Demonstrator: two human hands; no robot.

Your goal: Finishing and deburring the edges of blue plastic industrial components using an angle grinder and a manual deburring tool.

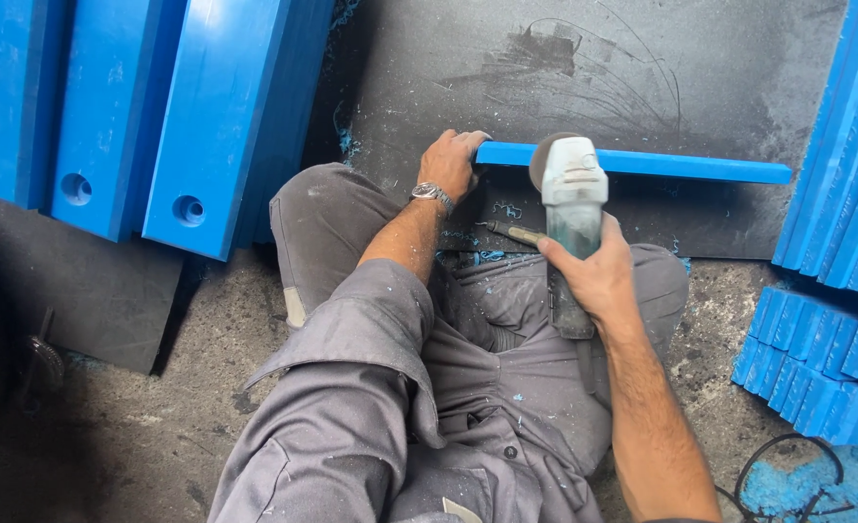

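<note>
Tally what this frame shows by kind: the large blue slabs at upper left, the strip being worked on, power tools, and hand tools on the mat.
Large blue slabs: 3
Blue strip, held by the left hand: 1
Angle grinder, in the right hand: 1
Screwdriver: 1
Total: 6

Blue slabs point(109, 107) left, stacked blue strips point(816, 368) right

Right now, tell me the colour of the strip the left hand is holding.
Bright blue strip, gripped by the left hand; head view.
</note>
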